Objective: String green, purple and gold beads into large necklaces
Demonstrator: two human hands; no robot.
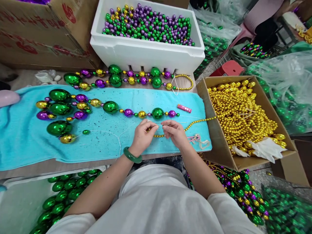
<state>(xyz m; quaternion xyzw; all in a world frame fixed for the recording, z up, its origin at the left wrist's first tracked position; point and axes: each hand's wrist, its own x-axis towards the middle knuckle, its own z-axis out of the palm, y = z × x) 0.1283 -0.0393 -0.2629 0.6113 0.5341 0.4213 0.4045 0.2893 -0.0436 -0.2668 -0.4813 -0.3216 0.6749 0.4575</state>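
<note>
My left hand [144, 136], with a green bangle [132, 155] at the wrist, is closed in a pinch. Gold beads show between its fingers, and the gold bead strand [192, 124] runs from there to the right. Close beside it, my right hand [174, 132] pinches a thin needle [180, 122]. Beyond both hands lies a string of green, purple and gold beads [128, 112], looped at the left. White thread [107, 131] trails from its gold bead [68, 138] past a loose green bead [86, 132]. The fingertips partly hide what they hold.
A blue towel [97, 146] covers the table. A finished-looking bead necklace [115, 80] lies behind it, before a white foam box [146, 53] of beads. A carton [219, 156] of gold strands stands right. A small pink box [184, 108] and pink scissors [193, 138] lie near.
</note>
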